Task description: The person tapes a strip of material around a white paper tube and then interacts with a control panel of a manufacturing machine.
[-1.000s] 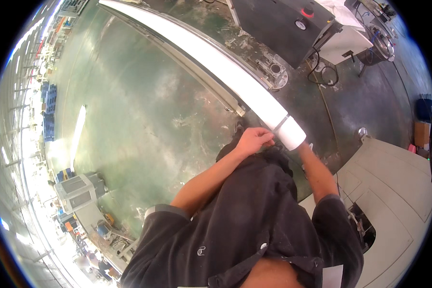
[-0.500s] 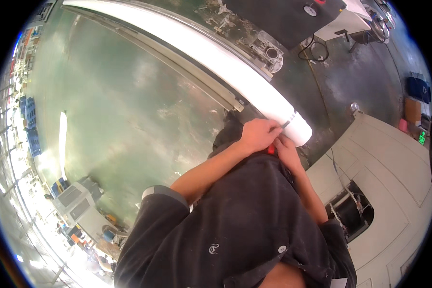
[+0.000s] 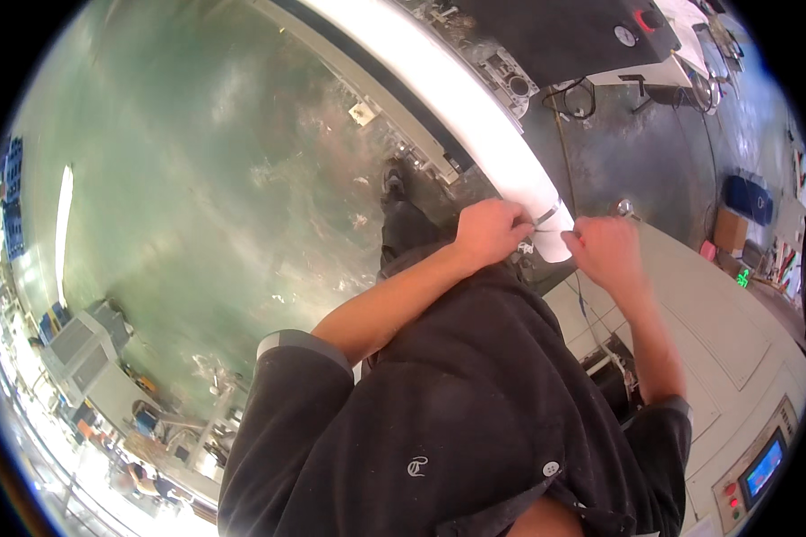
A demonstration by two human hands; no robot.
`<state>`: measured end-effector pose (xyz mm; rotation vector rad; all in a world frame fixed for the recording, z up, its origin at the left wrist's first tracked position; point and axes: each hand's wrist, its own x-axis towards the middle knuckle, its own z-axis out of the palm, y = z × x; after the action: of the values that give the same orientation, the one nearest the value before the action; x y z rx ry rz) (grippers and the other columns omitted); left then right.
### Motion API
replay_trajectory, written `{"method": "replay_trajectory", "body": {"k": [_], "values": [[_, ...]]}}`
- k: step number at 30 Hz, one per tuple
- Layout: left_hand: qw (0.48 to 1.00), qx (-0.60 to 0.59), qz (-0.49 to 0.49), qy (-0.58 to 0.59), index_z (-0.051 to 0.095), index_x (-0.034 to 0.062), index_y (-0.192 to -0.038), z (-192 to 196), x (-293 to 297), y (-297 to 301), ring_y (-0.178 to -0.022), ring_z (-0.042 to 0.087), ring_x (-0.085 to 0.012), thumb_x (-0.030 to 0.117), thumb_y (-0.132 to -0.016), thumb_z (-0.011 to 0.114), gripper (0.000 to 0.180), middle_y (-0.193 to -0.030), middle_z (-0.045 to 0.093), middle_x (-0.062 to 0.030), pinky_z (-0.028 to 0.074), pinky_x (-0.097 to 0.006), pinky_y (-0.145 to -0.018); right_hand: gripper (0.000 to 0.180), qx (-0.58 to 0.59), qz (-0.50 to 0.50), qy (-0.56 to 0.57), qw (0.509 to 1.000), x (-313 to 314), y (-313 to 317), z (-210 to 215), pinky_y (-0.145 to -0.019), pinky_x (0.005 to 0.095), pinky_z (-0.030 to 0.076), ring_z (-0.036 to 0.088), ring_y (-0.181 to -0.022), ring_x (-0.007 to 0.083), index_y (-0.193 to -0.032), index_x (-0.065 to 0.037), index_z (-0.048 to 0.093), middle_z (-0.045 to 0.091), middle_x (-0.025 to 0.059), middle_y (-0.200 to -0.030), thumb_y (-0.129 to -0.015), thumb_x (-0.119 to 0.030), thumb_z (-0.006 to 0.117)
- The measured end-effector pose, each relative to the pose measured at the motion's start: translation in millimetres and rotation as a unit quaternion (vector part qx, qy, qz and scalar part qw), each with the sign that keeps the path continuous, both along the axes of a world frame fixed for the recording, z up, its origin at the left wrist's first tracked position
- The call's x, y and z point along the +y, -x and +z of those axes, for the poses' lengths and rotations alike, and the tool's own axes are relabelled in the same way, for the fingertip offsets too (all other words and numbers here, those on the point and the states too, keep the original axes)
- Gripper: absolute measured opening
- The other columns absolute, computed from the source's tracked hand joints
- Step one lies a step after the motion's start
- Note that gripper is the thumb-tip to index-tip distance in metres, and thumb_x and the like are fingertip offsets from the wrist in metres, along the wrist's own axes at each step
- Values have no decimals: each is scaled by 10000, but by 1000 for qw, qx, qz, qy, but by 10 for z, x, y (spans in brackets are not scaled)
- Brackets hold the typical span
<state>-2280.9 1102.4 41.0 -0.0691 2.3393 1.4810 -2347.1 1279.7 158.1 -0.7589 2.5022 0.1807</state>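
Toward the far left, a boxy grey machine [image 3: 85,349] is standing on the green floor [image 3: 197,206], whose scuffed, glossy surface is reflecting pale streaks of light. Further right, a straight metal rail [image 3: 434,161] is running alongside the long white tube [image 3: 475,107]. Just left of the tube's near end, the left hand [image 3: 494,234] is resting in a curl, its thumb and fingers nearly closed beside a narrow dark band [image 3: 547,213]; whether they are pinching anything, I cannot tell. Between the two hands, the tube's near end is lying just right of the left fingers and just left of the right ones, its long axis slanting from upper left down toward the body. Its smooth, rounded skin is shining almost pure white, and the band is crossing it like a flat strap. At its right edge, the right hand [image 3: 611,255] is holding its fingers half bent, reaching about as near as the left; their grip is staying unclear. Beyond, a pale grey cabinet [image 3: 716,322] is showing flat, seamed panels, and a brown cardboard box [image 3: 731,231] is sitting near the right rim.
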Motion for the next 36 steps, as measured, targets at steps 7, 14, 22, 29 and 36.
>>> {"method": "replay_trajectory", "body": {"k": [7,14,22,29,36], "values": [[999,-17,16,30,735,164,-861,70,27,-90,-824,668,-276,283,-813,662,148,-807,701,-61,520,-409,-721,184,-91,133,52,986,35,325,-18,-682,432,486,635,-741,335,-829,-91,697,660,101,-738,-889,-240,608],[998,-64,20,19,750,182,-860,97,17,-75,-830,692,-265,285,-813,660,145,-848,727,-50,538,-398,-741,198,-173,159,55,970,-32,559,-55,-732,427,481,608,-831,334,-843,-65,656,651,97,-830,-893,-243,587],[995,-64,14,70,755,173,-895,106,60,-24,-824,698,-246,324,-813,682,186,-862,737,-30,544,-379,-736,189,-154,163,134,965,130,646,-328,-771,409,480,582,-913,305,-827,-26,607,621,90,-964,-884,-199,560],[994,-63,8,84,756,159,-895,96,72,-1,-822,700,-235,325,-809,692,197,-861,738,-31,542,-370,-727,217,-159,100,151,970,235,619,-416,-777,389,484,600,-914,296,-847,-9,597,603,74,-1061,-878,-224,592],[993,-72,12,90,764,159,-922,140,72,3,-827,700,-228,336,-807,699,220,-875,740,-43,541,-365,-729,236,-166,98,177,965,311,656,-490,-801,373,492,615,-948,281,-846,-11,620,606,64,-1175,-890,-243,616]]}}
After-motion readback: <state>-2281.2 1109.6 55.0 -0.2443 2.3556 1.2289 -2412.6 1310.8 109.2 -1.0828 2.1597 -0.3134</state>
